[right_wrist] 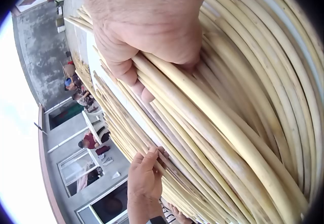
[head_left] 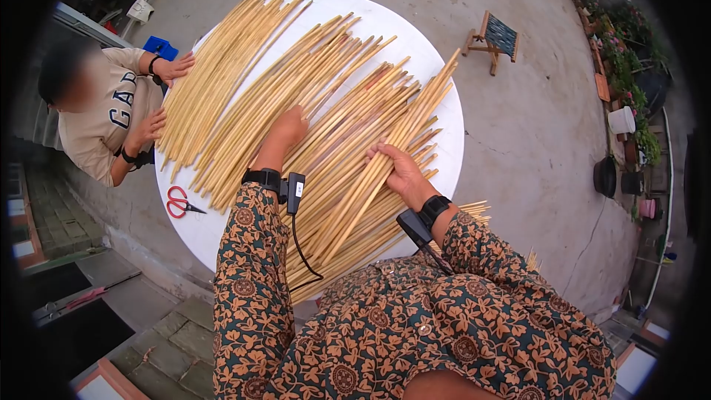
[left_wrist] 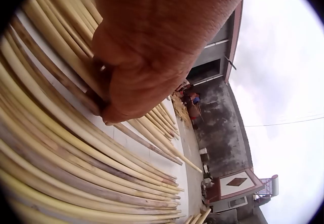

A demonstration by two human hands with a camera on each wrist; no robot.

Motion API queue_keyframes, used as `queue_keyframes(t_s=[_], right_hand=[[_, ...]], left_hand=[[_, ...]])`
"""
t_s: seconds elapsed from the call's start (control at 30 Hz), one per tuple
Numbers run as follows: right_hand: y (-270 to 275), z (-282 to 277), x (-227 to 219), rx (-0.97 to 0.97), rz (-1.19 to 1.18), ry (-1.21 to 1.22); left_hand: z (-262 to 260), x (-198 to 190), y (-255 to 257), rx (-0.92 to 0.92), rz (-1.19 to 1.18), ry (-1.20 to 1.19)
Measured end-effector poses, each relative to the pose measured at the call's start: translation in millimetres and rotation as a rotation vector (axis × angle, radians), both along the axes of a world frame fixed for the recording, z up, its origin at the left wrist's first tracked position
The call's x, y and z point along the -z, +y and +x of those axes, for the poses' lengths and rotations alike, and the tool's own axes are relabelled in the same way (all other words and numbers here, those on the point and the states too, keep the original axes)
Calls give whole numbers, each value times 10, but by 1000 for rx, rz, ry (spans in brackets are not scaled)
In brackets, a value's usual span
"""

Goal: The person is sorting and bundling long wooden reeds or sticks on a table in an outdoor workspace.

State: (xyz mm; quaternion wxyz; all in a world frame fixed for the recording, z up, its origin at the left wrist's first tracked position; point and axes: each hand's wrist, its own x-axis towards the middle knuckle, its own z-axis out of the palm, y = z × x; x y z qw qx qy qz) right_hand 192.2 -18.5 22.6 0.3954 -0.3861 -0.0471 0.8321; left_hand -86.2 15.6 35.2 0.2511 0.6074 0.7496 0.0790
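Long, pale yellow-brown sticks lie in rough rows across a round white table. My right hand grips a small bundle of sticks that slants over the others. In the right wrist view, the right hand's thumb and fingers curl around this bundle. My left hand is at the middle row and pinches a darker brownish stick there, as the left wrist view shows. The left hand's other fingers are mostly hidden behind its back.
Red-handled scissors lie near the table's left edge. Another person sits at the left, hands by the end row of sticks. A folding stool stands on the concrete floor beyond. Potted plants line the right side.
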Motion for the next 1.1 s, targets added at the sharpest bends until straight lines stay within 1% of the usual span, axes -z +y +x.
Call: queue_keyframes(t_s=[0.03,0.1,0.13,0.17,0.2,0.23,0.27,0.33,0.37,0.43,0.47,0.53,0.57,0.63,0.67,0.73,0.77,0.8,0.83,0.87,0.9,0.93,0.97,1.03,1.07,1.1], right_hand=[[24,34,31,-1,17,25],[70,110,81,-3,51,76],[84,144,81,13,26,69],[92,176,80,29,1,62],[93,194,54,46,-25,54],[99,201,8,32,23,62],[90,191,-35,42,38,94],[83,137,-121,41,74,161],[61,134,-169,54,59,142],[28,130,-281,78,28,102],[21,137,-305,90,12,83],[22,184,-150,63,61,192],[25,216,-62,50,85,247],[8,213,-89,13,63,184],[-6,200,-100,-5,53,152],[-8,160,-93,34,33,97],[-1,148,-63,49,25,66],[7,137,-46,63,17,36],[30,139,-35,66,46,77],[37,144,-24,78,30,62],[42,148,-19,91,15,48],[50,159,0,105,-1,33],[92,200,87,60,22,66],[71,208,28,101,-11,13],[53,211,2,122,-27,-14],[26,230,-5,127,-8,-32]], left_hand=[[44,-84,0,-39,20,-33],[-10,-74,104,-26,-36,-260],[-26,-73,140,-19,-65,-374],[-21,-52,113,-14,34,-395],[19,-192,91,32,36,-346],[71,-380,70,78,39,-296],[138,-487,32,124,41,-247],[292,-477,-143,186,71,-320],[412,-455,-231,225,84,-360],[757,-675,-466,108,-256,-627],[878,-680,-558,91,-337,-641],[995,-412,-660,341,-78,-311],[1014,-313,-670,335,-139,-306],[1067,-300,-679,323,-261,-296],[1101,-295,-706,320,-277,-304],[1173,-357,-769,308,-306,-319],[1199,-397,-784,349,-363,-244],[1179,-417,-780,405,-341,-264],[1137,-429,-777,460,-319,-284],[1084,-450,-772,515,-297,-303],[1003,-565,-711,511,-289,-418],[888,-512,-641,391,-159,-467],[747,-402,-562,271,-28,-513],[403,-63,-350,155,345,-109],[292,37,-283,49,435,41],[196,202,-198,-29,479,140]])
